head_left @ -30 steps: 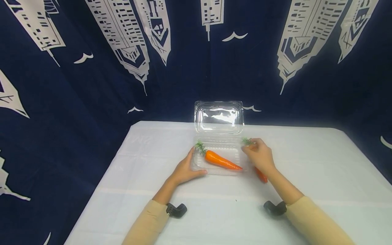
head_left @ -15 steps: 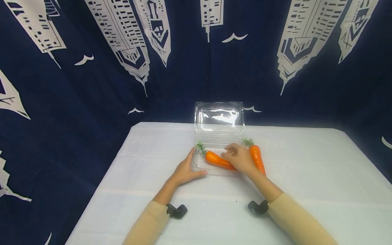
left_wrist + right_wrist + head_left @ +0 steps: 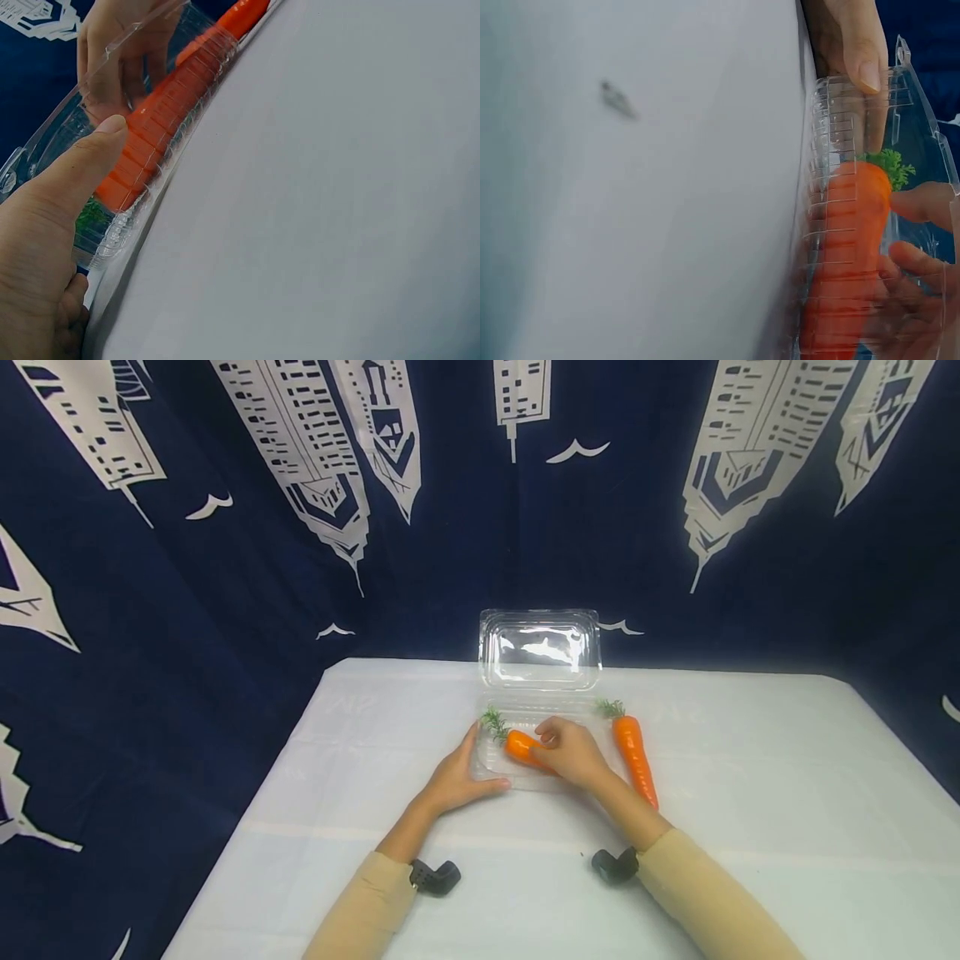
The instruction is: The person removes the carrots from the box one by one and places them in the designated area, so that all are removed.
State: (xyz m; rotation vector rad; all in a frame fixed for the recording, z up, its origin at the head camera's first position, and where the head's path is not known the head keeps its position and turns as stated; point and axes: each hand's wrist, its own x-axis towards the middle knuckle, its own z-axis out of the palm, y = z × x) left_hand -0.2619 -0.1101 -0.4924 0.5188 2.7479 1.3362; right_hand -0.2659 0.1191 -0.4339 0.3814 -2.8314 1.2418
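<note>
A clear hinged plastic container (image 3: 528, 783) lies on the table with its lid (image 3: 540, 647) raised at the back. Inside lies an orange carrot (image 3: 520, 746) with green fronds toward the left. My left hand (image 3: 457, 781) holds the container's left end, thumb on the front wall (image 3: 82, 169) and fingers round the side. Over the carrot hovers my right hand (image 3: 573, 756), its loosely bent fingers touching the carrot near its thick end; the lower part is hidden behind the hand. Just right of the container, a second carrot (image 3: 635, 756) rests on the table.
White cloth covers the table (image 3: 772, 793). Behind it hangs a navy curtain (image 3: 450, 568) with white building prints. A dark wrist device (image 3: 435, 877) sits on each arm. A small dark speck (image 3: 582, 854) lies near the front.
My right hand has left the second carrot's green top and moved left over the carrot in the container. The left hand and the container have stayed in place.
</note>
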